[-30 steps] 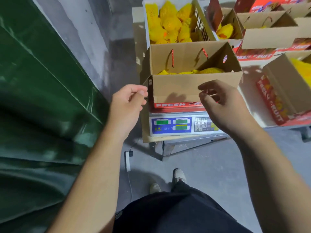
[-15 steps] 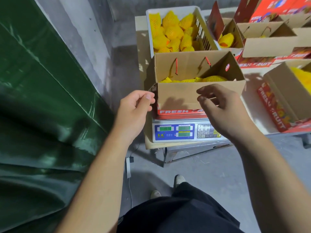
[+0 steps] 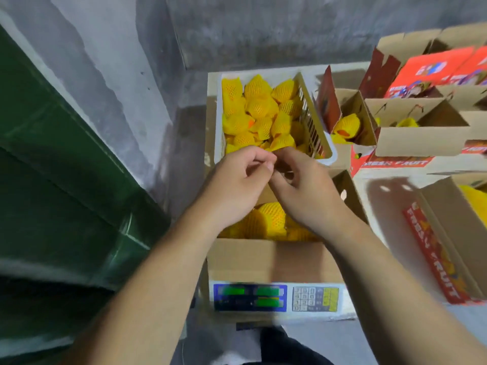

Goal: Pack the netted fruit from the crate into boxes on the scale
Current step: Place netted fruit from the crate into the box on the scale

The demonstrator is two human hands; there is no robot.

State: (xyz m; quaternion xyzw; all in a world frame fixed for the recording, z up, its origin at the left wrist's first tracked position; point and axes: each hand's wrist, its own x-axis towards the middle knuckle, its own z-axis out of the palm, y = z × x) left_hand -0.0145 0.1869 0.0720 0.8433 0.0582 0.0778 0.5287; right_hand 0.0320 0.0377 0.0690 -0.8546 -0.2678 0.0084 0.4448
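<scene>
Both hands moved up off the box front and met over its far edge, by the crate's near rim.

Left hand (image 3: pixel 234 185) and right hand (image 3: pixel 303 191) touch at the fingertips, fingers curled; what they pinch is hidden, so can't tell either grip's state. Possibly the box's handle cord. Box (image 3: pixel 274 259) sits on the scale (image 3: pixel 276 299), already holding a layer of netted fruit (image 3: pixel 271 217); crate (image 3: pixel 319 151) just behind it is mostly full. Step looks like box-top handling between fills, not a pick. Next move needs hands to part and one to reach over the crate rim. Room: wall and green sheet (image 3: pixel 66 180) tight on left, other cartons (image 3: pixel 421 138) crowd the right on the bench; free path is straight forward.
</scene>
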